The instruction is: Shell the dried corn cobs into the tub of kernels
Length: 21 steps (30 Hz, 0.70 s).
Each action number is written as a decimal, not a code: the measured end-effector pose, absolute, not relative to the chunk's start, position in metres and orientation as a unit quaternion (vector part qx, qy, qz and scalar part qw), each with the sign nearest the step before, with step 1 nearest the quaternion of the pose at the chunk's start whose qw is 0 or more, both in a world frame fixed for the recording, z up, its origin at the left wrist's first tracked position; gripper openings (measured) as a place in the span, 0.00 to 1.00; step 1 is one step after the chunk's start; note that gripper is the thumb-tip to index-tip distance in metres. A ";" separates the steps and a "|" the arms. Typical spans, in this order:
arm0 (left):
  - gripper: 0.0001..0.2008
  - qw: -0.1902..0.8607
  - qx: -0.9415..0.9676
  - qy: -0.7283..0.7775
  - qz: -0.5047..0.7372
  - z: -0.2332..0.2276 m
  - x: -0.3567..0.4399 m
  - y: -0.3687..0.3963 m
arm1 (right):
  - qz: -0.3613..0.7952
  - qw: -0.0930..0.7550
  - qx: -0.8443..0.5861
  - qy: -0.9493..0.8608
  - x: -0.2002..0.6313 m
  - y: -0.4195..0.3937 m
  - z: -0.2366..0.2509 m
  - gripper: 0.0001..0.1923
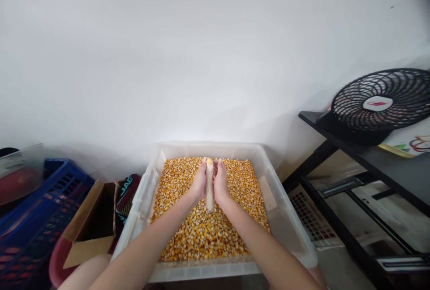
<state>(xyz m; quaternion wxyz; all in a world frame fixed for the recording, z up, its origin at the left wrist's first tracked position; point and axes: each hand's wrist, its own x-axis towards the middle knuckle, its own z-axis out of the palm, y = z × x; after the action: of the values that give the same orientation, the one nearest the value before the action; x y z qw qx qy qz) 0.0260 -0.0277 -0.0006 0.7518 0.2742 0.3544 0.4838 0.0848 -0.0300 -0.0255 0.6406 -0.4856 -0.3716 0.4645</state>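
Two hands press a pale, nearly stripped corn cob (209,187) between them, held lengthwise and pointing away from the person, a few yellow kernels left at its far tip. Left hand (199,181): fingers together and extended along the cob's left side, palm flat against it. Right hand (221,181): same posture mirrored on the right side, palm against the cob. Both hands closed in on the cob from the sides rather than curled round it; near end of the cob sticks out below the heels of the palms.

Cob and hands sit just above a bed of loose yellow-orange corn kernels (204,232) filling a translucent white plastic tub (289,223). Forearms reach in over the tub's near rim.

Left of the tub: an open brown cardboard box (90,225), a dark fabric item with teal lettering behind it, then a blue plastic lattice crate (36,218) with a clear plastic bin (20,169) beyond. Right of the tub: a black metal shelf frame (369,155) bearing a small black round fan (379,104). White wall behind.
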 end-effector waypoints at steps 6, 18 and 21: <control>0.22 0.720 0.327 0.365 0.491 0.001 0.024 -0.026 | 0.472 0.661 -0.475 -0.338 0.095 -0.030 -0.010 0.19; 0.29 0.655 0.451 0.431 0.425 0.007 0.031 -0.036 | 0.551 0.638 -0.425 -0.330 0.102 -0.037 0.003 0.14; 0.32 0.651 0.461 0.435 0.418 0.011 0.028 -0.036 | 0.581 0.629 -0.384 -0.346 0.104 -0.035 0.004 0.12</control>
<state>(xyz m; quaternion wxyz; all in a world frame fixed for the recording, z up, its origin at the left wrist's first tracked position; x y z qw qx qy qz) 0.0283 -0.0358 0.0110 0.6510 0.4609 0.4352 0.4176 0.1041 -0.0350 0.0039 0.6288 -0.3844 -0.3455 0.5809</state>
